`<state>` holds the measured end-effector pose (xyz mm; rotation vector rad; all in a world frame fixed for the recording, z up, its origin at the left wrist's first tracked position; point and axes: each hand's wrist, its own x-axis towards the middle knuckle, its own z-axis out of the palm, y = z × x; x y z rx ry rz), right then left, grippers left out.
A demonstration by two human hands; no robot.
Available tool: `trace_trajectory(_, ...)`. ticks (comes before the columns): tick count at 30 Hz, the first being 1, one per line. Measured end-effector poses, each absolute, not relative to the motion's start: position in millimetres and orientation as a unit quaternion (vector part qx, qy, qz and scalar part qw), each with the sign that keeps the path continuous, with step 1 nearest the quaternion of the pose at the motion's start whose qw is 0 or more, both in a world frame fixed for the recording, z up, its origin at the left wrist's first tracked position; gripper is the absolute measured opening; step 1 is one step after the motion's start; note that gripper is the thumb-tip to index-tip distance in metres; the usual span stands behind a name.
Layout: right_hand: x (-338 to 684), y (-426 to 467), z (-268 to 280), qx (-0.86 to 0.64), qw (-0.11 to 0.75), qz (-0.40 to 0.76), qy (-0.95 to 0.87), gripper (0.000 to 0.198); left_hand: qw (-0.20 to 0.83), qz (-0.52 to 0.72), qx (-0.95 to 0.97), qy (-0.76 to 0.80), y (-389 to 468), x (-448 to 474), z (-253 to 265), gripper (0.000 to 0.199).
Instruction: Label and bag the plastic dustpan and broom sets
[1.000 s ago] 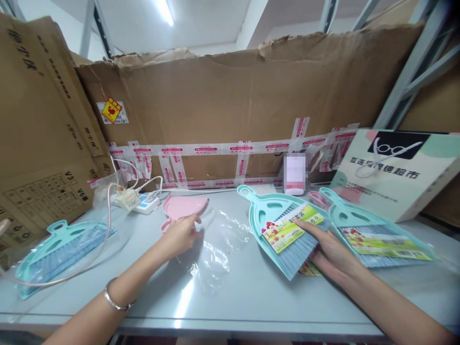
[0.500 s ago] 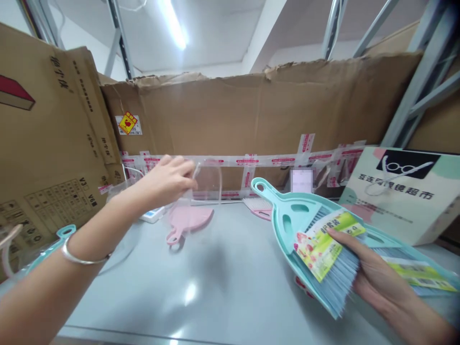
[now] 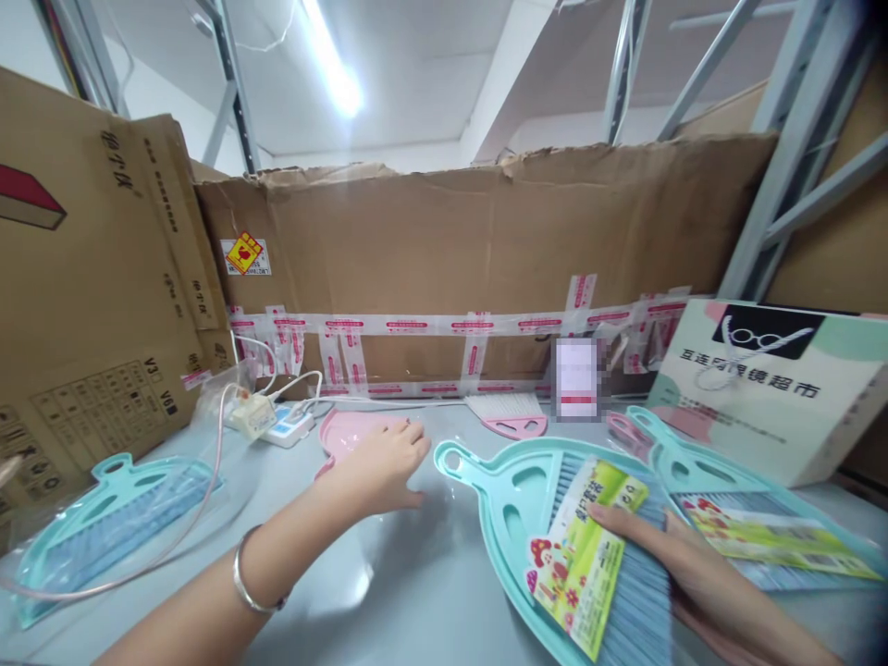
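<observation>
My right hand (image 3: 694,564) grips a teal dustpan (image 3: 496,532) with a blue-bristled brush (image 3: 642,601) nested in it, thumb pressed on the printed card label (image 3: 589,555). My left hand (image 3: 388,462) is empty, thumb apart from the fingers, over the table between that set and a pink dustpan (image 3: 347,427), which it partly hides. Behind them lies a pink brush (image 3: 513,425) with white bristles. Another labelled teal dustpan-and-brush set (image 3: 770,536) rests at the right, beyond my right wrist. A third set (image 3: 117,509), in clear plastic, lies at the left.
A power strip (image 3: 288,427) with a plugged adapter (image 3: 254,416) sits at the back left; a pale cable crosses the left set. Cardboard boxes (image 3: 416,240) wall the back and left. A printed white box (image 3: 763,388) stands at the right by metal shelf posts.
My left hand has come down and right, and the clear plastic at its fingers is no longer seen there. The held dustpan set has moved left and lower in view.
</observation>
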<state>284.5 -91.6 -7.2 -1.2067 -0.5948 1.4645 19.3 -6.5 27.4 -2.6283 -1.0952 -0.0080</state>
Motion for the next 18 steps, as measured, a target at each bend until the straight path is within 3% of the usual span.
trace_trajectory(4, 280.2, -93.7, -12.8, -0.497, 0.539, 0.629, -0.257, 0.047, 0.123, -0.033, -0.905, -0.406, -1.6, 15.9, 26.0, 0.020)
trace_trajectory(12, 250.2, -87.2, -25.2, -0.461, 0.539, 0.652, -0.267, 0.042, 0.156, -0.134, -0.917, -0.343, -23.6, 49.5, 7.0, 0.052)
trace_trajectory(18, 224.8, -91.0, -29.4, -0.431, 0.578, 0.662, -0.204, 0.049, 0.103, -0.209, -0.915, -0.329, -29.6, 67.0, -0.3, 0.026)
